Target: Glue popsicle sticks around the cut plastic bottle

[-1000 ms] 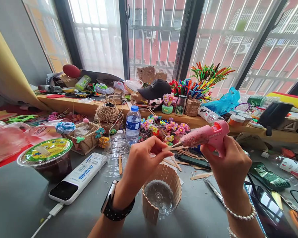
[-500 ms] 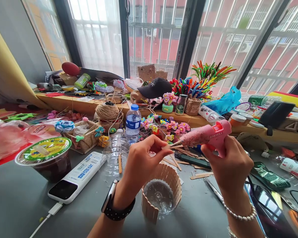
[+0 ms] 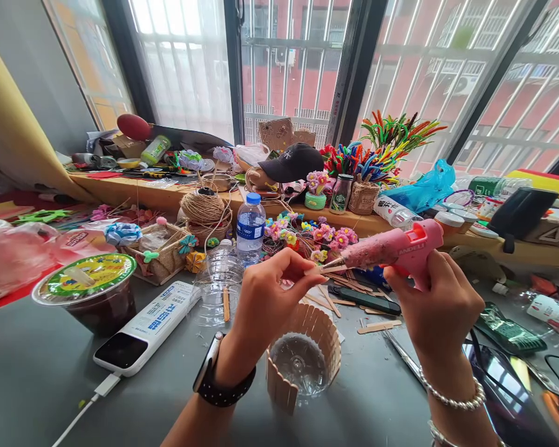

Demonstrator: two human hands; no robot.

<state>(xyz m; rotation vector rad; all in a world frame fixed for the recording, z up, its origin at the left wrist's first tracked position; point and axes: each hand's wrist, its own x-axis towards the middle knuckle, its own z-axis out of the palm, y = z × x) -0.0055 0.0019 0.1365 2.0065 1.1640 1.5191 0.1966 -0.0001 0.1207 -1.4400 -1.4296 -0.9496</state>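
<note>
1. Two hands meet at one spot above the table: left hand (image 3: 265, 298) pinches a wooden craft stick (image 3: 328, 269), right hand (image 3: 435, 304) grips a pink hot glue gun (image 3: 391, 248).
2. Key relation: the glue gun nozzle tip sits right at the stick, just beyond the left thumb and forefinger. Touching or a hair off, can't tell at this resolution.
3. Stick's long axis runs roughly left-right, nearly in line with the gun barrel. Only the short end past the fingertips shows; the rest is hidden behind the left hand.
4. Gun barrel points to the person's left, slightly downward, nozzle toward the left fingertips.
5. Left fingers (image 3: 302, 270): closed in a tight pinch on the stick, thumb against forefinger, other fingers curled in.
6. Right fingers: wrapped fully round the gun's handle, closed grip. Whether the trigger is pressed is hidden from here.
7. Directly below and between the wrists: cut plastic bottle base (image 3: 300, 363) standing on the grey table (image 3: 37, 379), its wall partly clad in upright craft sticks, with a gap in the cladding at the near side. Neither hand touches it.
8. Left hand is nearer to that bottle base; right hand sits off to its right, higher.
9. Loose sticks (image 3: 377, 325) lie flat on the table behind the base, apart from both hands.
</note>
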